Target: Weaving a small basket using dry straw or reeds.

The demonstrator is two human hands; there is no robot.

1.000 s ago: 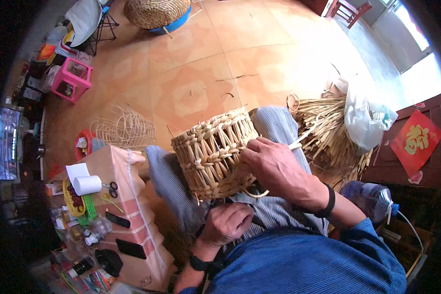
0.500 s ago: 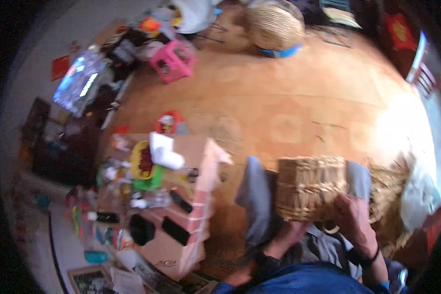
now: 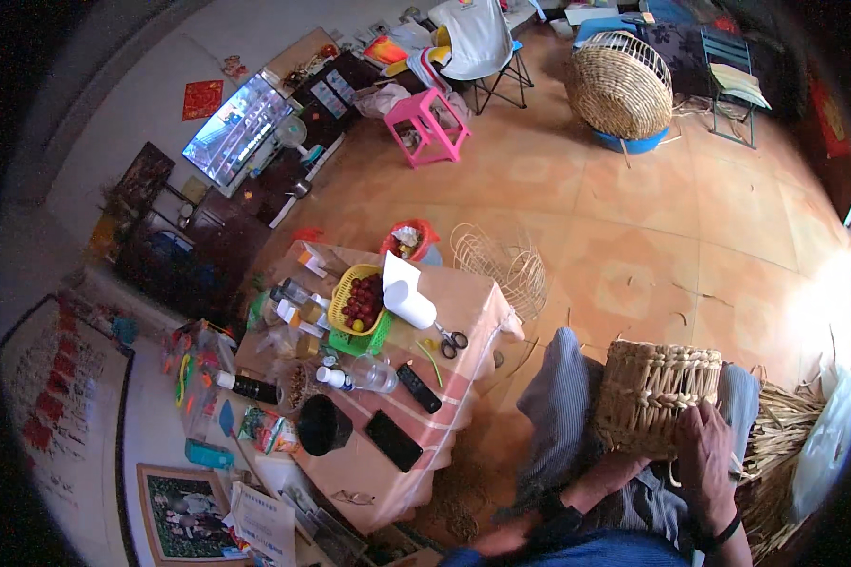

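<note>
A small woven straw basket (image 3: 648,392) rests on my lap between my knees, its openwork side showing thick twisted strands. My left hand (image 3: 619,470) holds it from below, the fingers mostly hidden by the basket. Against the basket's near right side, my right hand (image 3: 704,444) is closed in a pinch; what lies between the fingertips is too small to make out. A pale strand (image 3: 673,474) hangs in a loop just beneath the basket. Beside my right leg lies a heap of dry straw strips (image 3: 785,430).
Left of me, a cloth-covered table (image 3: 369,491) bears a phone (image 3: 394,440), a remote (image 3: 419,388), scissors (image 3: 452,342) and a yellow fruit basket (image 3: 336,304). A wire-like woven frame (image 3: 511,269) lies on the floor. Farther off stand a pink stool (image 3: 425,128) and a large woven basket (image 3: 619,90).
My view has turned, so the room and the small basket sit differently in the picture. My right hand has moved up along the basket's side, fingers pinched; the left still supports it.
</note>
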